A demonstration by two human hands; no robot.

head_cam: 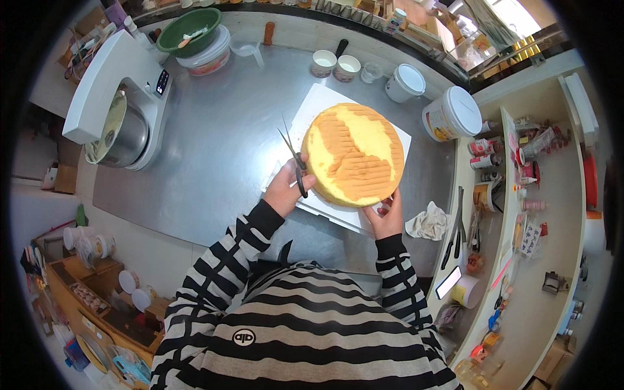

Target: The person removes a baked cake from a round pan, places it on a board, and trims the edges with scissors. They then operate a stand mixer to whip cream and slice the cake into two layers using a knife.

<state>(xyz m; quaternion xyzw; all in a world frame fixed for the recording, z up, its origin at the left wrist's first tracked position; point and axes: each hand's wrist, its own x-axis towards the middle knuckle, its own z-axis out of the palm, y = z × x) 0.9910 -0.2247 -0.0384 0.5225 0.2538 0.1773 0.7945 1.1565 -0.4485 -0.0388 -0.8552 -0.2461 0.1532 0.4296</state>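
A round sponge cake (368,141), pale yellow with patches of brown ridged crust on top, sits over a white board (314,100) on the metal table. Black-handled scissors (292,149) are held in my left hand (282,189), their blades slightly apart and pointing away from me. The thumb and fingers of that hand are at the cake's left side; whether they press on it is hard to tell. My right hand (386,218) grips the cake's near right edge, thumb in front and fingers partly hidden under the rim.
On the left stands a stand mixer (114,92) with a steel bowl. A green basin (195,36), paper cups (323,63) and white tubs (451,114) line the back. A crumpled cloth (429,222) lies right of my right hand, before shelves holding long knives (456,229).
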